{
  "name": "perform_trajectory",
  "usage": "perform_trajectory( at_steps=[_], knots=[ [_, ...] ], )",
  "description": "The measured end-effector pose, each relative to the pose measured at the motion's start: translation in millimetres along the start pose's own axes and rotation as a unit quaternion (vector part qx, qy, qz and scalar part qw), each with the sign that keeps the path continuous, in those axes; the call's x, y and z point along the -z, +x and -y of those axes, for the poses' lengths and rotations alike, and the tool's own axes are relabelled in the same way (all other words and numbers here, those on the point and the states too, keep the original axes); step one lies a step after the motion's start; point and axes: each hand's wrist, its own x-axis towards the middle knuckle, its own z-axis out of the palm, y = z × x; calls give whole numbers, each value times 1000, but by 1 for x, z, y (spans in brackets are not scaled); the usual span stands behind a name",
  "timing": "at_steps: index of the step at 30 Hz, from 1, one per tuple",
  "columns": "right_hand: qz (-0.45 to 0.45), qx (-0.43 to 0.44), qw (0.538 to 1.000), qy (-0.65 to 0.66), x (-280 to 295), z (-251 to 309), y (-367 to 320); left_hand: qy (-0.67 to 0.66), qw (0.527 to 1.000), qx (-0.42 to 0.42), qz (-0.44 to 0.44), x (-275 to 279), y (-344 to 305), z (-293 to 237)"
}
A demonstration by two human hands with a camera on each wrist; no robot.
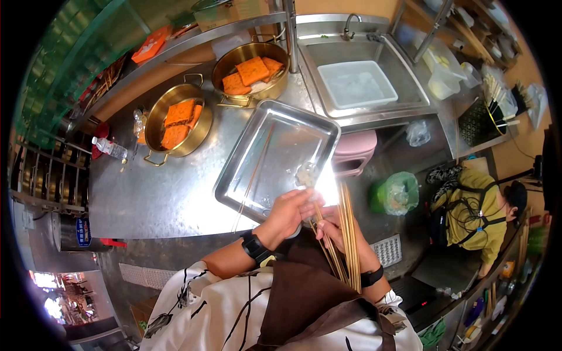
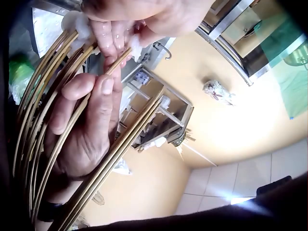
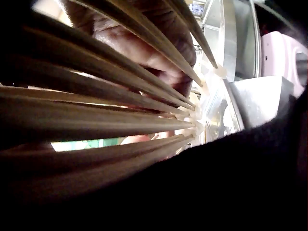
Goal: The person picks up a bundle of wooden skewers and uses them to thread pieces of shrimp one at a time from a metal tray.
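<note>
My right hand (image 1: 331, 230) grips a bundle of long bamboo skewers (image 1: 349, 240), spread apart like a fan. Soft, whitish, translucent food pieces (image 2: 77, 24) sit on several of their tips. At the tip of one skewer my left hand (image 1: 285, 213) pinches a small white food piece (image 2: 136, 49), and its fingertips look wet. Both hands meet over the near right edge of a shallow metal tray (image 1: 249, 155). A lone skewer (image 1: 256, 167) lies slanting across that tray. In the right wrist view, skewers cover much of the hand behind them.
Two brass pots (image 1: 196, 137) with orange blocks stand behind left on the steel table (image 1: 146, 205). A sink (image 1: 304, 50) holding a white tub (image 1: 357, 85) lies behind right. Below are a pink stool (image 1: 354, 149) and a green bin (image 1: 395, 193). Another person (image 1: 480, 210) is at the right.
</note>
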Motion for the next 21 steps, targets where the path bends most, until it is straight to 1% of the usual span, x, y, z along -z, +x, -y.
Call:
perform_trajectory(
  at_steps=[6,13,19,21],
  knots=[
    [2,15,1000,22,1,-7,1,-2,1000,3,10,2,-1,4],
    [5,6,1000,18,1,-4,4,17,1000,5,20,3,-3,7],
    [3,6,1000,27,0,-2,6,-24,999,17,30,0,-5,5],
    [10,12,1000,27,1,-2,7,-16,999,18,32,-1,-6,4]
  ],
)
